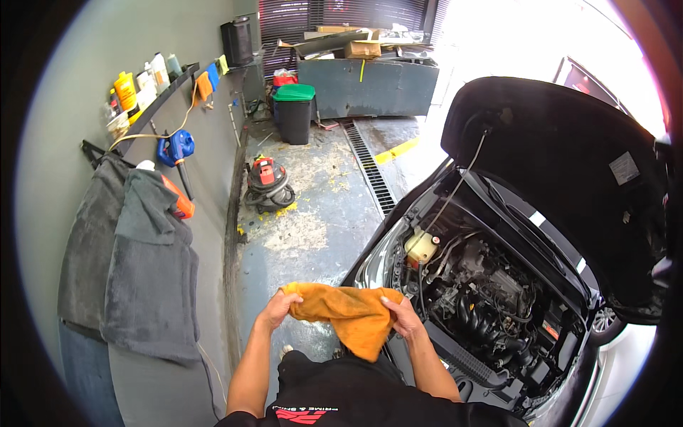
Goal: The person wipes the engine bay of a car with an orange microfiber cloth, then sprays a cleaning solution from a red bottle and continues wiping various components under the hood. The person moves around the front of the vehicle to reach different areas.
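Observation:
An orange cloth (341,309) is stretched between my two hands in front of my body, its lower corner hanging down. My left hand (277,309) pinches the cloth's left end. At the other end my right hand (405,317) grips it, thumb on top. Close to the right hand lies the open engine bay (491,299) of a dark car, with a pale coolant tank (422,246) near its edge. The raised hood (555,178) is held up by a thin prop rod (466,167).
Grey towels (153,263) hang on the left wall below a shelf of bottles (146,85). A blue blower (176,148) hangs there too. On the floor stand a red-and-black vacuum (269,185) and a green-lidded bin (293,117). A drain grate (370,171) runs beside the car.

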`<state>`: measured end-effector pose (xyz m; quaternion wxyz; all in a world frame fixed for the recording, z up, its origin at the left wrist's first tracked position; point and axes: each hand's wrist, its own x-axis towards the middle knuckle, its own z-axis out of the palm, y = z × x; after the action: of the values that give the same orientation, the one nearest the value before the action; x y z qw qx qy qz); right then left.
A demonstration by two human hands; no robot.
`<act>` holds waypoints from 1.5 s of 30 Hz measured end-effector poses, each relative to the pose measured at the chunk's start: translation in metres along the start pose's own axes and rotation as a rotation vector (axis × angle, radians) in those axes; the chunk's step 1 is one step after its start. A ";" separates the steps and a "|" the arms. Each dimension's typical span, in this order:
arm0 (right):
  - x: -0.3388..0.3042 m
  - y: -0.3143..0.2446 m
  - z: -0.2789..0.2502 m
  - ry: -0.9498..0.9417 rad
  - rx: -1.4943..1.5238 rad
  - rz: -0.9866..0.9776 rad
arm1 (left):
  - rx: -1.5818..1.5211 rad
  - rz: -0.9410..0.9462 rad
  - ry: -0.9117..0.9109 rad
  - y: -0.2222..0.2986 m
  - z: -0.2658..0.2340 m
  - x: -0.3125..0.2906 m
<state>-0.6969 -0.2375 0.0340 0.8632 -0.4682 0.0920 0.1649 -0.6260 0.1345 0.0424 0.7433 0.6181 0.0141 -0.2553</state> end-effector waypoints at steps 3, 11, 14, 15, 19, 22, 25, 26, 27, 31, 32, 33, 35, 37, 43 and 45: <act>0.022 -0.014 -0.005 0.208 -0.365 0.041 | 0.205 -0.076 0.053 -0.004 -0.041 0.027; 0.070 -0.054 0.072 0.653 -0.527 -0.270 | 0.098 0.347 0.536 0.044 -0.085 0.063; 0.077 -0.081 0.135 0.969 -0.805 -0.852 | 0.344 0.803 0.756 0.090 -0.093 0.058; 0.077 -0.092 0.159 0.991 -0.764 -1.007 | 0.338 0.922 0.820 0.109 -0.094 0.052; 0.081 -0.145 0.259 0.538 -0.059 -1.314 | 0.149 1.415 0.874 0.218 -0.096 0.029; 0.112 -0.163 0.338 -0.194 0.150 -1.163 | 0.057 1.672 0.710 0.289 -0.092 0.022; 0.173 -0.139 0.417 -0.155 -0.434 -1.300 | 0.179 1.654 0.464 0.299 -0.086 0.024; 0.196 -0.126 0.440 -0.085 -0.811 -1.476 | 0.211 1.520 0.393 0.291 -0.090 0.025; 0.217 -0.112 0.460 -0.104 -0.906 -1.480 | 0.135 1.350 0.448 0.278 -0.099 0.026; 0.306 -0.078 0.518 -0.089 -0.765 -1.206 | 0.231 0.809 0.607 0.212 -0.171 0.023; 0.328 -0.074 0.529 -0.192 -0.738 -1.039 | 0.278 0.735 0.651 0.195 -0.187 0.021; 0.350 -0.069 0.544 -0.277 -0.699 -0.912 | 0.314 0.662 0.700 0.180 -0.198 0.019; 0.392 -0.065 0.567 -0.517 -0.785 -0.845 | 0.331 0.603 0.683 0.158 -0.218 0.012; 0.431 -0.057 0.587 -0.715 -0.894 -0.788 | 0.309 0.439 0.674 0.146 -0.226 0.001; 0.470 -0.007 0.610 -1.004 -0.644 -0.279 | 0.173 0.584 0.776 0.166 -0.233 -0.050; 0.462 0.001 0.615 -0.943 -0.759 -0.408 | 0.132 0.656 0.733 0.184 -0.235 -0.061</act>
<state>-0.2652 0.3702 0.2233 0.5991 -0.6264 -0.4538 0.2067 -0.5367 0.3939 0.1751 0.6899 0.6848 0.0629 0.2259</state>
